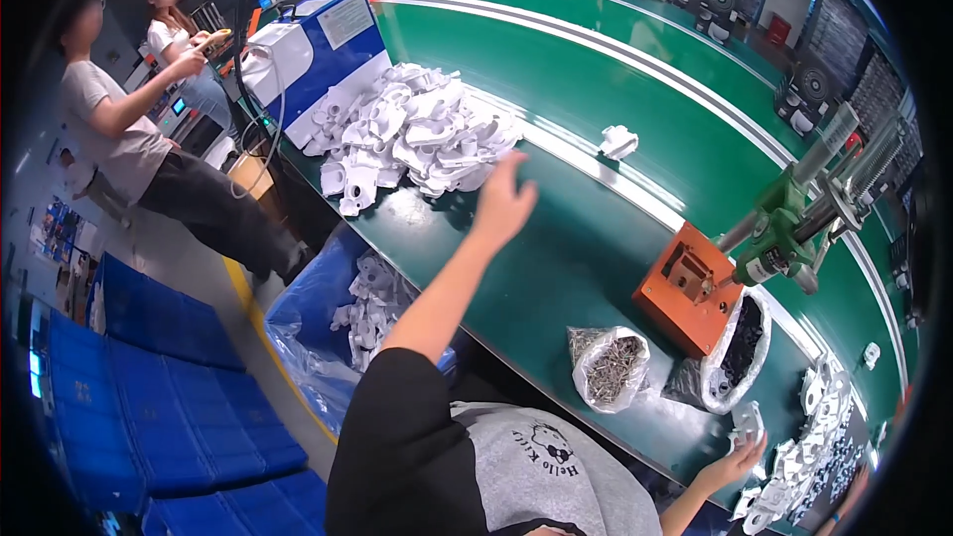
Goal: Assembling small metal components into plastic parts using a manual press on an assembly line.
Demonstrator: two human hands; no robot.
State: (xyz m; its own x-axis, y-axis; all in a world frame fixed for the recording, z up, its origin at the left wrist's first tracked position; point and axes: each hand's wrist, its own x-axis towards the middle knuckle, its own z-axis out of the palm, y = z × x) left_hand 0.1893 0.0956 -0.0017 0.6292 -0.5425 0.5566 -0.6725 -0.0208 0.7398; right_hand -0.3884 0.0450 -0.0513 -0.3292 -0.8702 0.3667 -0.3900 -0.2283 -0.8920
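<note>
My left hand [504,201] is stretched over the green table, fingers apart and nothing visible in them. Its fingertips are at the near right edge of a heap of white moulded plastic parts [407,129]. Low on the right, my right hand [730,465] grips a white plastic part [747,424]. Just beyond it lies a long pile of similar white parts [819,407] mixed with small dark pieces. Between my hands stand a bag of small metal pins or screws [611,375] and a bag of dark pieces [743,352].
A green hand press [779,238] with an orange fixture block [680,288] stands at the right. One white part [618,142] sits on the green conveyor [556,69]. Left are a lined blue bin [318,313], blue crates [179,387] and people. Another person's hand [856,488] shows lower right.
</note>
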